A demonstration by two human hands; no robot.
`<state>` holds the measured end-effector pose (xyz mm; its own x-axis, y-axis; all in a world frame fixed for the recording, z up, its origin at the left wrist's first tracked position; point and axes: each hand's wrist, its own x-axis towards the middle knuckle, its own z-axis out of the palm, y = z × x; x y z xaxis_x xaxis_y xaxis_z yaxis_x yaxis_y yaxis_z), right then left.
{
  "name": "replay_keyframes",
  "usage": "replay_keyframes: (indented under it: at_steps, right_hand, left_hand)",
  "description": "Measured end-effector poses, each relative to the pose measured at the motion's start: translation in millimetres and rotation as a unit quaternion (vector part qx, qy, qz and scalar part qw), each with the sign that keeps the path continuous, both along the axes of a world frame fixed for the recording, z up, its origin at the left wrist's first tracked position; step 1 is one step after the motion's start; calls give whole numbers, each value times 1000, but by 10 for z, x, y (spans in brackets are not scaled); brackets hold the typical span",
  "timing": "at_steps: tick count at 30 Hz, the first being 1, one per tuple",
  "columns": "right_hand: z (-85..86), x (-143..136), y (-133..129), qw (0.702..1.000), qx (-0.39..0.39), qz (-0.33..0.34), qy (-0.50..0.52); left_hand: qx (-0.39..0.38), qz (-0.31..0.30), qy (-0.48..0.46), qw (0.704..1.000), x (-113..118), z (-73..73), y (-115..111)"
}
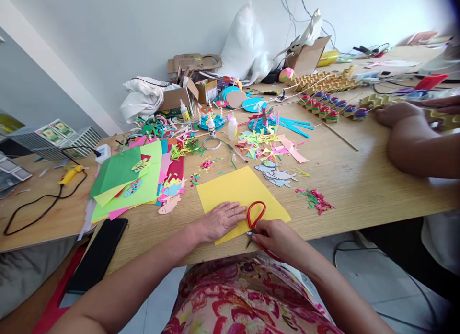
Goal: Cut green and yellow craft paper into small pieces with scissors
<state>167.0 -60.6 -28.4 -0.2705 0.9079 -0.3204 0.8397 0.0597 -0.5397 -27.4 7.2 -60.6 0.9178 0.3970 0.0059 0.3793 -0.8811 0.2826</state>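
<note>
A yellow sheet of paper lies at the front edge of the table. My left hand rests flat on it, fingers stretched out towards the right. My right hand grips a pair of red-handled scissors over the sheet's lower right part. One red loop stands above the hand, the other hangs below, and the short blades point down near the table edge. Right of the sheet are grey-blue paper fish. To its left lie pink and blue paper fish.
Stacked coloured paper and a black phone lie on the left. Glue bottles, paper scraps and shreds spread around. Cardboard boxes stand behind. A co-worker's arm rests at the right by egg cartons.
</note>
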Motion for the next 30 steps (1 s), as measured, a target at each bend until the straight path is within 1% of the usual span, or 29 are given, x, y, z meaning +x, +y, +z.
replay_keyframes:
  at_steps: [8, 14, 18, 22, 30]
  right_hand:
    - [-26, -40, -29, 1000, 1, 16, 21]
    - [-13, -97, -35, 1000, -1, 17, 25]
    - [4, -112, -48, 1000, -7, 16, 22]
    - [0, -150, -42, 1000, -3, 15, 21]
    - [-8, -234, -95, 999, -12, 30, 36]
  left_hand:
    - [-4, 20, -14, 1000, 18, 15, -27]
    - [10, 39, -28, 999, 30, -57, -19]
    - [-2, 58, -51, 997, 40, -91, -16]
    - [-23, 72, -44, 996, 39, -73, -24]
    - [-37, 81, -31, 996, 40, -62, -41]
